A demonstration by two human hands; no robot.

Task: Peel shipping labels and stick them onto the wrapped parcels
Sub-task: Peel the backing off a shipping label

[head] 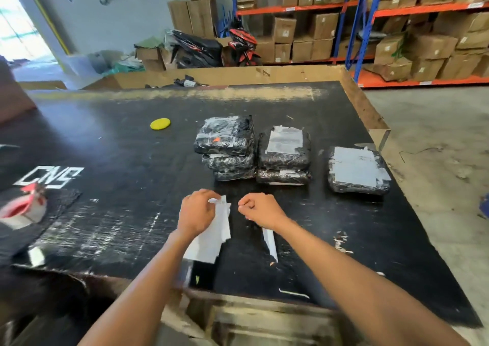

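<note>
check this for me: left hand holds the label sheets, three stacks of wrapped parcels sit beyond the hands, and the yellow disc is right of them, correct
Not quite. The head view shows the yellow disc left of the wrapped parcels, not right. The left hand does hold the label sheets.

**Labels in my hands, parcels stacked beyond**

A white sheaf of shipping labels (211, 234) hangs from my left hand (197, 212), which pinches its top edge; the sheets droop toward me, lower edges ragged. My right hand (260, 209) is curled just beside it, and whether it pinches anything I cannot tell.

Beyond the sheaf stand the wrapped parcels, black and glossy. A stack of three (225, 148) sits straight beyond. Touching its right side is a stack of two (284, 155), its top parcel bearing a white label. Further right, apart from both, lies a single parcel (357, 171), flat, with a large label on top.
</note>
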